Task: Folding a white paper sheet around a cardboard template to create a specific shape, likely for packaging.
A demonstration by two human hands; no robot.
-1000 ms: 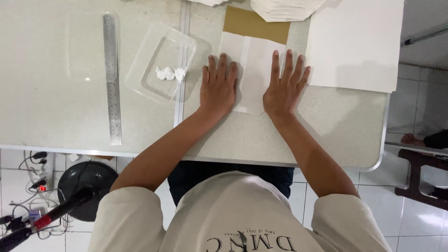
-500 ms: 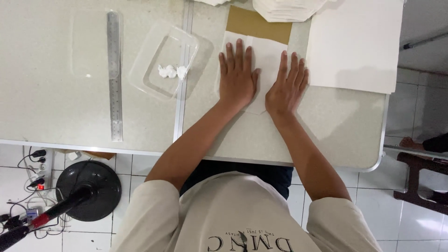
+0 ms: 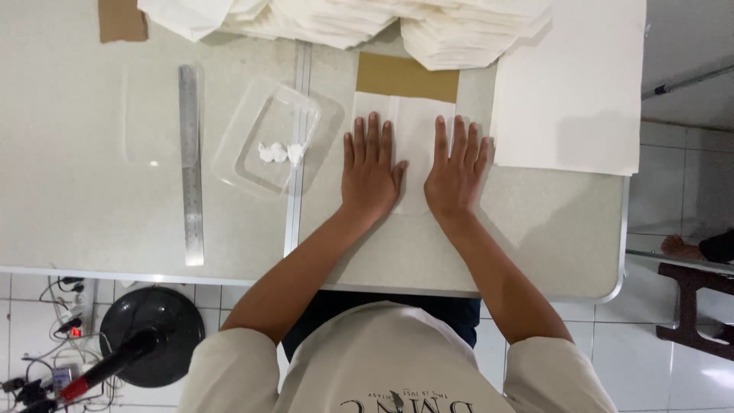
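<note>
Lying under left hand (image 3: 371, 172) — folded paper (image 3: 413, 134).

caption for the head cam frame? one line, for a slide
Left hand and right hand press flat on a folded white paper on a table, beside a clear tray and a steel ruler.

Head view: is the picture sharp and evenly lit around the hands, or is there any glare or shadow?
Head view: sharp around the left hand and right hand, both flat on the folded white paper; soft shadows beside the forearms; a small glare spot on the table left of the steel ruler.
</note>
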